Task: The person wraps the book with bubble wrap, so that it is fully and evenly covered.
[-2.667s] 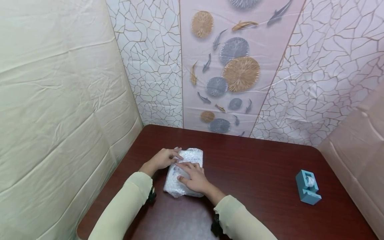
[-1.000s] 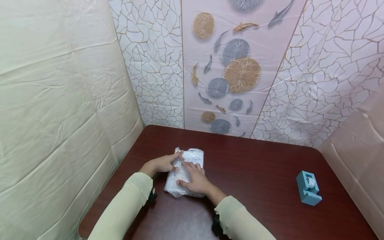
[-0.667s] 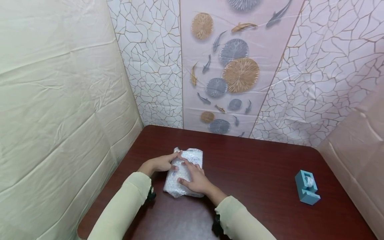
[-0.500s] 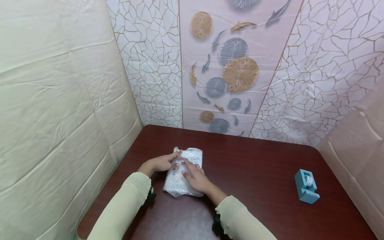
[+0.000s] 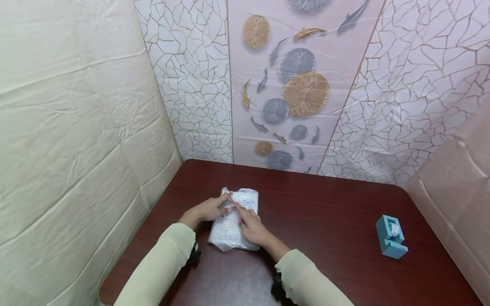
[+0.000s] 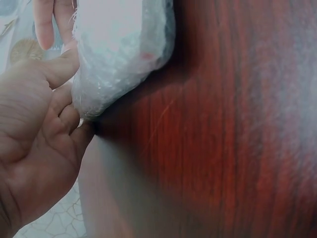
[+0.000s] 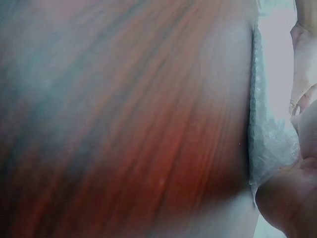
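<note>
A flat package wrapped in bubble wrap [image 5: 226, 233] lies on the dark red-brown table, with faint blue print showing through its top. My left hand [image 5: 206, 210] touches its left upper part, index finger and thumb reaching over the top. In the left wrist view, the lower fingers of the left hand [image 6: 44, 134] bend against the package's side. My right hand [image 5: 253, 227] rests on the right half of the package with its fingers extended. Both index fingertips meet near the upper middle. In the right wrist view, the bubble wrap [image 7: 270, 144] shows along the package's edge.
A blue tape dispenser [image 5: 391, 237] with a roll of clear tape stands on the right side of the table [image 5: 325, 221]. Cream padded fabric [image 5: 88, 148] hangs along the left, and a patterned cloth [image 5: 203, 93] covers the back.
My right thumb has drawn in toward its fingers, baring more of the wrap. My left thumb has shifted on the package top, and the index fingertips have come together. The package stays in place.
</note>
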Motion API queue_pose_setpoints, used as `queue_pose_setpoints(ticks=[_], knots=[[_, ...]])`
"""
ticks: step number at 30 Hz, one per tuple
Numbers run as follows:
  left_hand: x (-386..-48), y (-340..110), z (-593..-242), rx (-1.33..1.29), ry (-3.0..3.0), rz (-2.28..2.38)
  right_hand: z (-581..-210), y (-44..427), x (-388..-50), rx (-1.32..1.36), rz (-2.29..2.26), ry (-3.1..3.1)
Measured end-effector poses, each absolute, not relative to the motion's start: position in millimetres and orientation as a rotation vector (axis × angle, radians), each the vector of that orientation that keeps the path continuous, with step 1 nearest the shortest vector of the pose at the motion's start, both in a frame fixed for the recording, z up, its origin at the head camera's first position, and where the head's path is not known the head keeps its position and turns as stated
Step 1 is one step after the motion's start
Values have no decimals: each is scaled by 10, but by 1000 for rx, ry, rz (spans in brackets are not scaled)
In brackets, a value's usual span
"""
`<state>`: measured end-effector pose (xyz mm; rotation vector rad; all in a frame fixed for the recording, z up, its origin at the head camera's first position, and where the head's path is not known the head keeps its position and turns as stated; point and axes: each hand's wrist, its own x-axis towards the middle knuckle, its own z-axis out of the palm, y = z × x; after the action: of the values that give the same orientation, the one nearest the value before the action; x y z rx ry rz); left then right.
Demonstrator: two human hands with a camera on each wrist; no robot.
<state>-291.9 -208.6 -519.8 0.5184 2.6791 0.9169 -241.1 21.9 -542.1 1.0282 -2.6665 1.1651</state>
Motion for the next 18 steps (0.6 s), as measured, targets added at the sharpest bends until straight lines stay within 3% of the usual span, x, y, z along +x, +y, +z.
queue_pose_setpoints(ticks=[4, 12, 18], knots=[[-2938, -2075, -5233, 495, 2707, 904, -5430, 224, -2396, 1017, 1136, -2664], [-3255, -2105, -5671, 522, 2866, 733, -5435, 233, -2361, 998, 1082, -2704], [-3269, -2087, -5639, 512, 2869, 739, -5476, 234, -2366, 1038, 1003, -2623]])
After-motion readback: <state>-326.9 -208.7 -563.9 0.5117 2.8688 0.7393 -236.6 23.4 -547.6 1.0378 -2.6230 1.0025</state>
